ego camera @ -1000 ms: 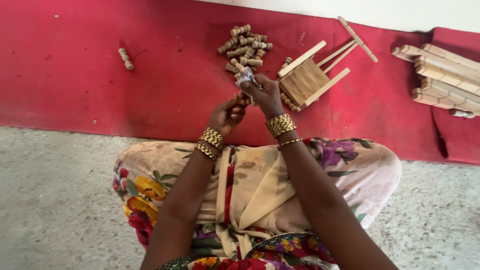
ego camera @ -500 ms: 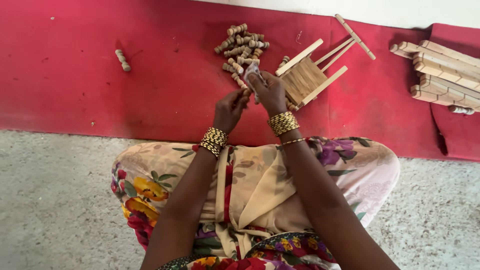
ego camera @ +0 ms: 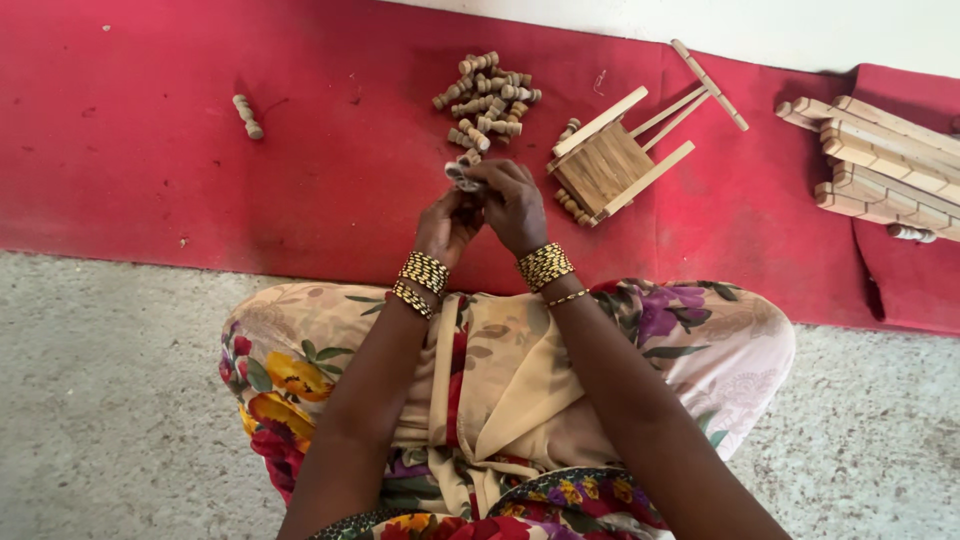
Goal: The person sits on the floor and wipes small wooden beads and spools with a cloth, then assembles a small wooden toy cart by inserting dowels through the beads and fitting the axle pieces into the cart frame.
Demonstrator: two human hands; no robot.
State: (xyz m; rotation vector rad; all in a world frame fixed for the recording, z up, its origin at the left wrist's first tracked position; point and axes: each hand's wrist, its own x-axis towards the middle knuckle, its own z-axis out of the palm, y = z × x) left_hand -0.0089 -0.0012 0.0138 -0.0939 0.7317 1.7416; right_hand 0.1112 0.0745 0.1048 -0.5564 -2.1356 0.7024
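Note:
Both my hands meet above my lap, over the red mat (ego camera: 150,170). My left hand (ego camera: 445,225) and my right hand (ego camera: 515,205) together pinch a small pale turned wooden piece (ego camera: 462,174) at the fingertips. Just beyond it lies a heap of several similar small wooden pegs (ego camera: 487,95). To the right of my hands rests a small wooden frame with slats (ego camera: 605,160), lying tilted on the mat. Gold bangles ring both wrists.
A lone peg (ego camera: 246,116) lies at the mat's left. A stack of wooden bars (ego camera: 885,165) sits at the far right. A loose stick (ego camera: 708,84) lies behind the frame. Grey speckled floor (ego camera: 100,400) borders the mat. My floral-clothed legs fill the foreground.
My hands have drawn slightly back toward me from the peg heap, still holding the small piece between them. Nothing else on the mat moved.

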